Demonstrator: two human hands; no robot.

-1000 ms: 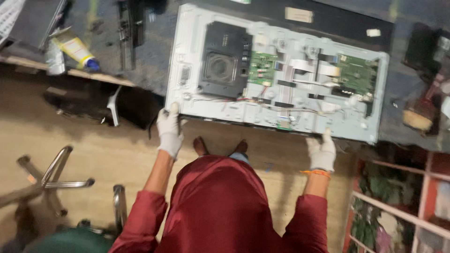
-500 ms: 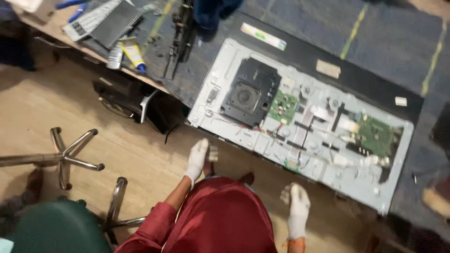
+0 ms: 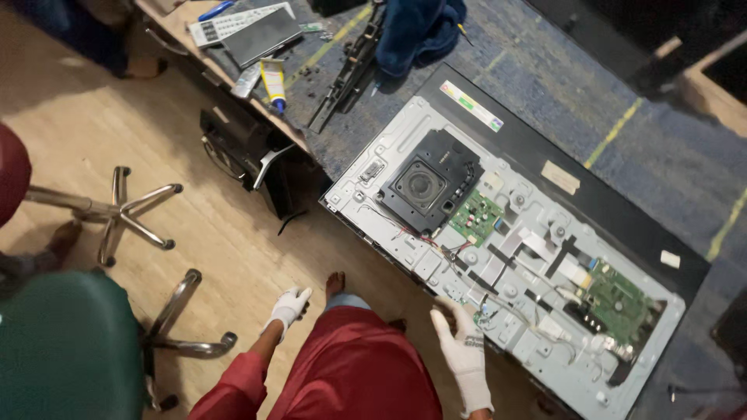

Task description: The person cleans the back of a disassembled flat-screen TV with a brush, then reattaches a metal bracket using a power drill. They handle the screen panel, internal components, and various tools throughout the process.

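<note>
Nearest the camera, the person's red garment (image 3: 354, 373) fills the bottom of the view, with a bare foot showing on the wooden floor (image 3: 194, 233) just above it. The left hand (image 3: 288, 307), in a white glove, hangs free over the floor, well apart from the opened television (image 3: 506, 257), fingers loosely curled and holding nothing. The right hand (image 3: 461, 346), also in a white glove, rests flat with fingers spread on the television's near edge, touching the metal back plate without gripping it.

The television lies face down on the grey surface (image 3: 545, 101), set at a slant, its near edge overhanging the floor. Its back cover is off: a black speaker module (image 3: 426, 183) sits toward its left end, a small green circuit board (image 3: 475, 219) is just beside the module, and a larger green board (image 3: 618, 299) lies toward the right end.

Left of the television, on the floor, stands a chrome chair base (image 3: 128, 214). Beyond the television, farther along the surface, lie a black bracket (image 3: 346, 66), a yellow tube (image 3: 273, 82), a remote control (image 3: 233, 22) and a blue cloth (image 3: 420, 27).
</note>
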